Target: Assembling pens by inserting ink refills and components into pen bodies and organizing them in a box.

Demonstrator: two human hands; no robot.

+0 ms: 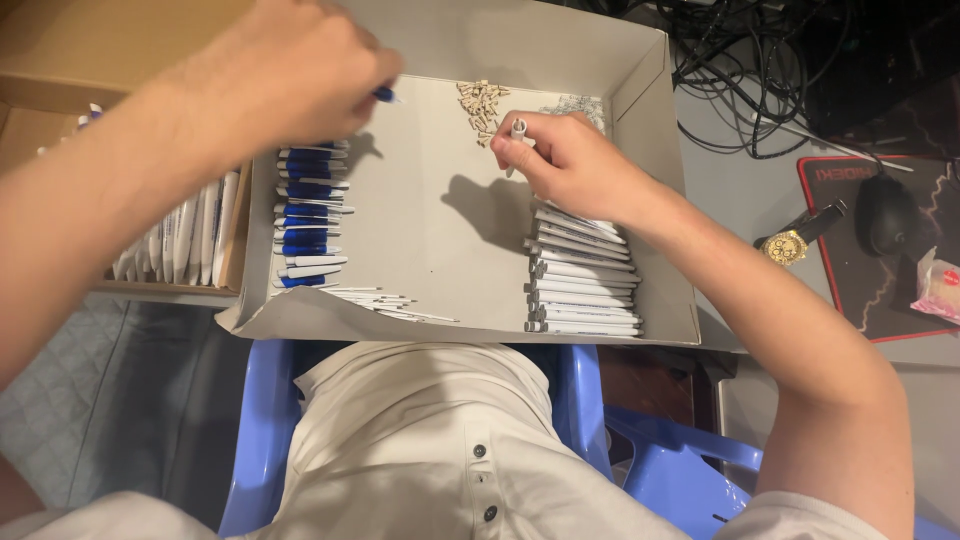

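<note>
Over cardboard tray (655, 190) | left hand (290, 75) pinches one blue part (385, 95) | right hand (570, 160) grips one white barrel (518, 128)

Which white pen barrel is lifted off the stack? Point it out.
The white barrel pinched in the right hand, standing up beside the small tan pieces. The others lie flat in the stack.

Left hand (290, 75) raised high, close to camera, back of hand up, fingers curled into loose fist, pinched shut at tips. L forearm running from lower-left frame edge up to wrist, bare, slightly blurred. Right hand (570, 165) lower, near centre-right, knuckles up, thumb and index pinched together at tips, other fingers tucked under. R wrist bent slightly inward; forearm coming in diagonally from lower right, elbow bent, bare to short sleeve. Hands well apart, both palms down.
</note>
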